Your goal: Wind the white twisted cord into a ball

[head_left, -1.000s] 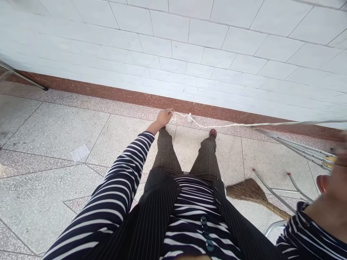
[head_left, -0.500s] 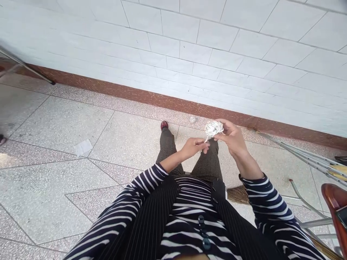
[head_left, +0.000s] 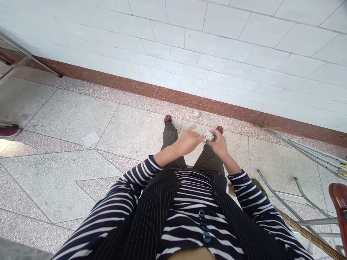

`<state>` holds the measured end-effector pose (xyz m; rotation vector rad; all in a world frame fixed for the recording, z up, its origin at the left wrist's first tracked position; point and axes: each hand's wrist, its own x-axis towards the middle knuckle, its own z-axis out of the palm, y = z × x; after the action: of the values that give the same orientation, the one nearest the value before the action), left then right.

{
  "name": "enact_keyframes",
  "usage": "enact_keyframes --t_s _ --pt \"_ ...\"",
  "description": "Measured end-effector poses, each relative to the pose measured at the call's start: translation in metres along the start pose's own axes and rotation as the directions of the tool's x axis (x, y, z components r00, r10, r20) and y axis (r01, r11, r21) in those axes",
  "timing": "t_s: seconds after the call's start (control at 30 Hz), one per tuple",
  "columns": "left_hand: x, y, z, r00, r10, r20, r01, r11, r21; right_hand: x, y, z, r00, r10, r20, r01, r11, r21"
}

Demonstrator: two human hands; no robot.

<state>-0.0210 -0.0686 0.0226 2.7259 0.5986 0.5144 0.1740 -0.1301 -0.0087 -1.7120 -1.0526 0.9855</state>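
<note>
A small white bundle of wound cord [head_left: 208, 136] is held in front of my knees. My right hand [head_left: 220, 145] closes around its right side with thumb and fingers. At the bundle's left edge, my left hand [head_left: 187, 141] pinches with thumb and index finger, apparently on the cord, while its other fingers are raised and slightly blurred. The strand between the hands is too small to make out. A similar white ball [head_left: 196, 113] lies on the floor near the wall, beyond my hands.
A tiled white wall [head_left: 189, 68] with a red-brown skirting runs ahead. Paper [head_left: 90, 139] lies on the floor to the left, beyond it a dark red shoe [head_left: 9, 130]. Metal poles [head_left: 303, 144], a broom handle [head_left: 306, 231] and a wooden chair part [head_left: 337, 196] stand right.
My right hand has moved left and lower, turning the bundle, which now looks smaller and more covered. My left hand has risen beside it, its fingers lifting. The view has shifted slightly.
</note>
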Motion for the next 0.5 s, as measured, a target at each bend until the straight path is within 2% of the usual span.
enact_keyframes --t_s 0.1,0.17,0.3,0.4,0.5 --pt "0.014 -0.023 -0.002 0.999 0.024 -0.03 -0.023 0.999 0.027 -0.025 -0.003 0.01 0.992 0.047 0.119 -0.058 0.994 0.09" --pt "0.019 -0.034 0.004 0.999 0.017 -0.036 -0.017 1.0 -0.008 -0.038 -0.01 0.01 0.977 0.1 0.186 -0.14 0.967 0.214" --pt "0.019 -0.039 0.025 0.998 -0.063 0.001 0.062 0.982 -0.179 -0.046 -0.03 0.0 0.934 0.187 0.303 -0.319 0.819 0.477" --pt "0.014 -0.037 0.038 0.984 -0.152 0.09 0.173 0.931 -0.32 -0.044 -0.042 -0.011 0.946 0.174 0.275 -0.3 0.793 0.53" --pt "0.004 -0.031 0.044 0.951 -0.241 0.195 0.304 0.847 -0.436 -0.04 -0.049 -0.021 0.975 0.142 0.172 -0.213 0.826 0.522"
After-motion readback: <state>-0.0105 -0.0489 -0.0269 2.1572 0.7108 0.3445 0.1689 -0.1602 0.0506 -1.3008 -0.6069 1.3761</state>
